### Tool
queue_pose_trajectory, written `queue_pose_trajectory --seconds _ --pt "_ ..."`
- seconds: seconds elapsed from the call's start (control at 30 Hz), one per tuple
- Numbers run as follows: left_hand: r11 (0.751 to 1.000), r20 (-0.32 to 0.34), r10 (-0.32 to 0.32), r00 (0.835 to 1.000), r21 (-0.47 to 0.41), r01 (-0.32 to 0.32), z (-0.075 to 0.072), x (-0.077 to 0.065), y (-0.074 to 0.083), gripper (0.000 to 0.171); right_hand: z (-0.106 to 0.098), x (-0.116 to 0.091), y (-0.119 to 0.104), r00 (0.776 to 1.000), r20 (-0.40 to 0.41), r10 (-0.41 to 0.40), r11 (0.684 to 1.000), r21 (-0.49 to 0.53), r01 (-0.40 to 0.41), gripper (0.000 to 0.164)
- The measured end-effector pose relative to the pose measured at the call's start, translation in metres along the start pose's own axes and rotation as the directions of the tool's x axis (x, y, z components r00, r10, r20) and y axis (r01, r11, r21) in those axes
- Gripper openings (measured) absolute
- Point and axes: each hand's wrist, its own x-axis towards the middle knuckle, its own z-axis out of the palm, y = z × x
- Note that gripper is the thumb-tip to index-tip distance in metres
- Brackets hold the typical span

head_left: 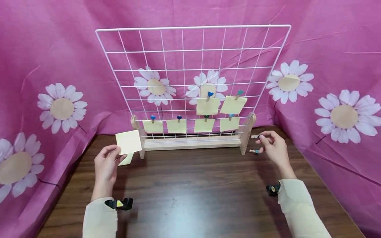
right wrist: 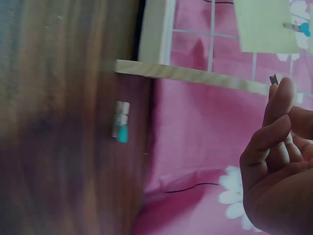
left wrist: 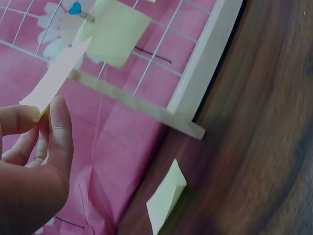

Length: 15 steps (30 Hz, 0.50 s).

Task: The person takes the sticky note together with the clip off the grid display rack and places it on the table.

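Observation:
Between thumb and fingers, my left hand (head_left: 107, 162) pinches a pale yellow sticky note (head_left: 128, 142), held up left of the grid's wooden foot. Another sticky note (left wrist: 167, 196) lies on the table below that hand. On the right, my right hand (head_left: 273, 147) pinches a small wooden clothespin (head_left: 255, 136), mostly covered by the fingertips. A second clothespin with a teal heart (right wrist: 121, 122) lies on the table beneath it. Several yellow notes (head_left: 207, 106) hang on the white wire grid (head_left: 193, 50), each under a clothespin with a blue or green heart (head_left: 210, 94).
The grid stands in a wooden base (head_left: 190, 144) with upright side feet (head_left: 247, 134) on a dark wood table (head_left: 184, 188). Pink cloth with white daisies (head_left: 62, 109) surrounds the back and sides. A black wrist camera (head_left: 120, 204) sits at the left sleeve.

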Motion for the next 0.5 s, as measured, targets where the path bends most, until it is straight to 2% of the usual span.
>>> queue_pose_trajectory --seconds 0.27,0.5 --pt "0.996 0.002 -0.052 0.999 0.07 0.052 -0.016 -0.002 -0.007 0.019 -0.002 0.0 0.021 0.999 0.011 0.047 0.999 0.023 -0.047 0.025" --pt "0.987 -0.009 -0.074 0.997 0.143 0.074 -0.032 0.003 -0.014 0.011 -0.003 -0.001 0.037 0.991 0.057 0.118 0.991 0.061 -0.121 0.027"
